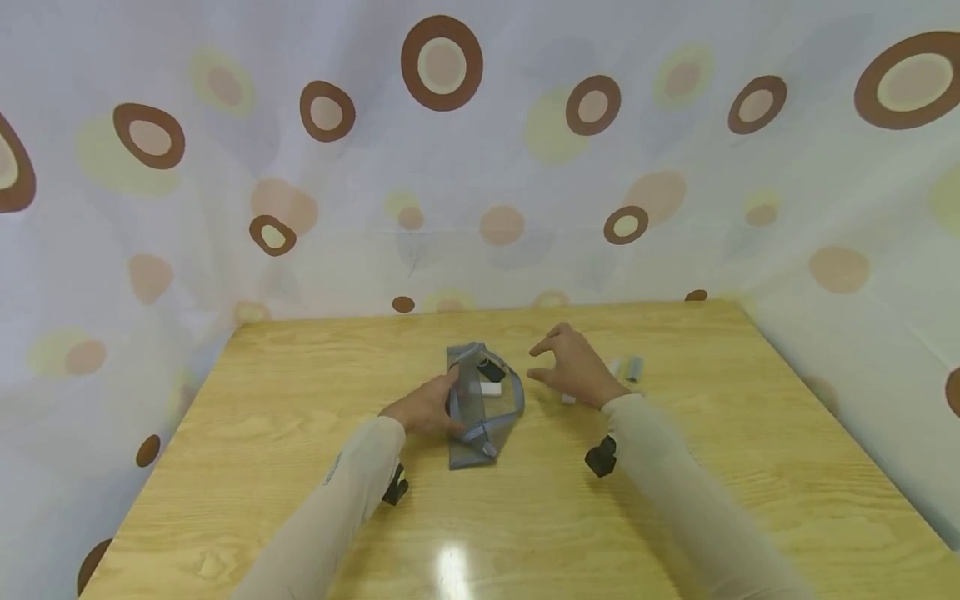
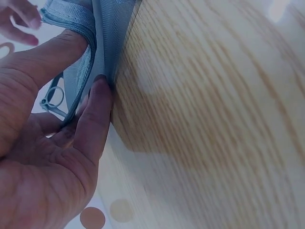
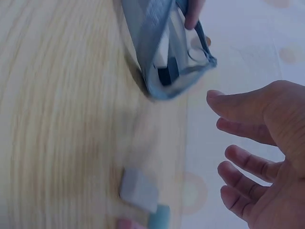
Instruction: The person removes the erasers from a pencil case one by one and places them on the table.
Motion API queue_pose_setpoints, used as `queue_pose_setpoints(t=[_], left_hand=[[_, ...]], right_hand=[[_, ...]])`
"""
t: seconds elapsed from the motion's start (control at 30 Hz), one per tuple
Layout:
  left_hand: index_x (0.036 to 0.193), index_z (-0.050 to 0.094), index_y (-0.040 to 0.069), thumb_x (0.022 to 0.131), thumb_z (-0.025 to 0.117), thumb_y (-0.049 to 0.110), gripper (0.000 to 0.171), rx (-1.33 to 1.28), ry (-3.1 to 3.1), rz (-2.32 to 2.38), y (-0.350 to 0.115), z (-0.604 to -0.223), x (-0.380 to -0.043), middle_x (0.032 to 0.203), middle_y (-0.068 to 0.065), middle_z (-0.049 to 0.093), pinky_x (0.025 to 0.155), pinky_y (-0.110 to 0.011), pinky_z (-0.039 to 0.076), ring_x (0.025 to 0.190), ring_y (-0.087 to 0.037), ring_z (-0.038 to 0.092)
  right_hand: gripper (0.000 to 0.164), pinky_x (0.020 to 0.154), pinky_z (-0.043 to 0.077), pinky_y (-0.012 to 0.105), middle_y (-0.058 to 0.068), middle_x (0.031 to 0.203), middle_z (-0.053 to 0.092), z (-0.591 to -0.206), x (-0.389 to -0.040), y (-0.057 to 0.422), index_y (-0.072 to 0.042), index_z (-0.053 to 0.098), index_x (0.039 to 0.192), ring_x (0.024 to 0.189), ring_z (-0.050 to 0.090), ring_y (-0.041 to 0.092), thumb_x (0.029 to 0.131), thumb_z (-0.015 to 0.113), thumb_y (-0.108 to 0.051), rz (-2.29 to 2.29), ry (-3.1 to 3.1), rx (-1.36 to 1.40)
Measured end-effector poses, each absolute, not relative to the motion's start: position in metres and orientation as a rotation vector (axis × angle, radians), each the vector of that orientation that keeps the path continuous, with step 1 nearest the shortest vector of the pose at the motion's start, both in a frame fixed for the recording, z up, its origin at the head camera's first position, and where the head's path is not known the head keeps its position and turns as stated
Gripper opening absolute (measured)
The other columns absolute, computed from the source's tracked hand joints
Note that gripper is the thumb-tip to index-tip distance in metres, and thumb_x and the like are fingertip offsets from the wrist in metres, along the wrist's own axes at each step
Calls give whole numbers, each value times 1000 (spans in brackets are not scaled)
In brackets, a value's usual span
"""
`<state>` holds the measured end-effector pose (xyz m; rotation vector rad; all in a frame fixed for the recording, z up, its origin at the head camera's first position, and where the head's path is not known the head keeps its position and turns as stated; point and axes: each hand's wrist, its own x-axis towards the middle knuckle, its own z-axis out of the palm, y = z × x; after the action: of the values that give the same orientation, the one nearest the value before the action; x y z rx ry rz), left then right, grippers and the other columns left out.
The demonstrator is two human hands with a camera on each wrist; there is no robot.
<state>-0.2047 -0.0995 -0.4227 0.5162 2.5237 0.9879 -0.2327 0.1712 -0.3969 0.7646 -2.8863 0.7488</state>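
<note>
A grey-blue mesh zipper pouch [image 1: 471, 408] lies on the table with its mouth spread wide. Inside it are a white block [image 1: 491, 388] and a dark, roughly cylindrical item [image 1: 492, 370]. My left hand [image 1: 427, 406] grips the pouch's left rim; in the left wrist view its thumb is inside the mouth and fingers are against the outer side. My right hand [image 1: 576, 367] hovers to the right of the pouch, fingers apart and holding nothing. Below it in the right wrist view lie a whitish block [image 3: 138, 191], a teal piece [image 3: 159, 217] and a pink piece [image 3: 129, 223].
The wooden table [image 1: 300, 467] meets a white patterned curtain [image 1: 480, 167] at the back and sides. To the right of the right hand sits a small grey-green item [image 1: 634, 369]. Dark wrist cameras [image 1: 601, 457] hang under both sleeves.
</note>
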Motion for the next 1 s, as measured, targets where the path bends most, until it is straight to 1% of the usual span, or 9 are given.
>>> queue_pose_setpoints(t=[0.1,0.2,0.4,0.57,0.77,0.87,1.0], left_hand=[[160,10,-3,81,85,6,109,519,2519,1001,-100,-424,-204,146,-24,46,112,-47,40,129,-34,51],[161,9,-2,82,84,6,109,507,2518,1006,-100,-423,-204,146,-23,46,112,-46,40,127,-33,51],[161,7,-2,83,84,9,110,463,2517,996,-100,-421,-204,147,-22,45,112,-46,40,126,-32,52],[160,13,-1,81,85,7,107,495,2515,1021,-100,-422,-205,144,-21,48,111,-45,41,126,-32,53],[158,23,2,79,86,4,101,532,2517,1047,-101,-424,-208,139,-18,52,110,-44,43,123,-30,54],[156,26,3,78,87,4,99,538,2514,1056,-101,-425,-209,136,-17,53,108,-44,44,120,-29,55],[156,27,4,79,86,4,98,533,2505,1064,-101,-425,-209,135,-15,54,107,-44,45,118,-27,55]], right_hand=[[36,97,48,55,24,123,54,-399,-230,156,5,72,118,113,54,42,89,79,-16,789,-2898,795],[34,97,48,54,22,121,55,-403,-232,144,3,74,116,111,54,39,89,80,-16,783,-2906,813],[38,96,50,50,19,116,59,-414,-236,129,2,75,113,105,57,33,85,84,-20,741,-2921,824],[38,91,52,48,20,118,58,-423,-237,124,0,76,112,101,59,32,84,85,-24,712,-2954,791],[40,90,51,47,19,117,58,-429,-238,121,0,75,113,98,59,31,83,86,-24,725,-2957,749],[41,90,51,47,18,116,59,-430,-239,121,0,76,112,97,58,31,82,87,-25,714,-2951,741],[41,91,51,47,18,116,59,-432,-240,121,-1,76,110,99,59,32,80,88,-26,705,-2948,729]])
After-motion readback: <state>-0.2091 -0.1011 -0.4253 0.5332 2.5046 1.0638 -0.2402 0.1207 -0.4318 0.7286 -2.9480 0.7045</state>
